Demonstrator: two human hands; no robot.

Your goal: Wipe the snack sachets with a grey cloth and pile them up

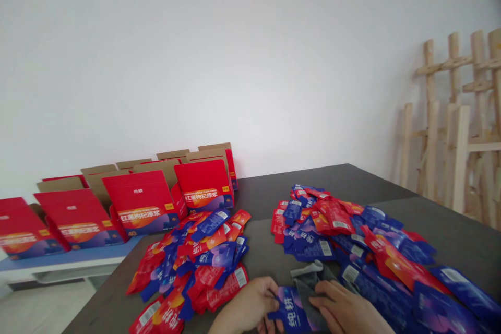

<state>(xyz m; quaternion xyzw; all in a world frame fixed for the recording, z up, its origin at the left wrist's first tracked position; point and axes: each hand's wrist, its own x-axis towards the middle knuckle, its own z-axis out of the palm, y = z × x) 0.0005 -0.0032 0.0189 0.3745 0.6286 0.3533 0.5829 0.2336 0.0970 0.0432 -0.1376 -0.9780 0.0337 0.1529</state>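
L hand (256, 302): thumb + fingers closed on L end of blue sachet (290, 307), white Chinese lettering up. R hand (340, 305): fingers bunched on grey cloth (307, 276), cloth lying over sachet's R part. Sachet low in view, at near side of dark table (258, 240), btwn two heaps; whether it rests on tabletop or is held just above: can't tell.

R heap (332, 224): red + blue sachets, loose, spread close by R hand. L heap (207, 261): same mix, overlapping, its nearest pcs just beside L forearm.

Beyond, L: red cartons (205, 182), flaps up, in rows, some on blue-topped bench (121, 247). Far R: wooden easels (462, 125) by white wall (250, 62).

Risks (judgement): slick film could slip from L pinch if cloth drags; hard rub might crease sachet. Cloth edge or R wrist could snag R heap + shift pcs. L forearm could nudge L heap; heaps might mix.
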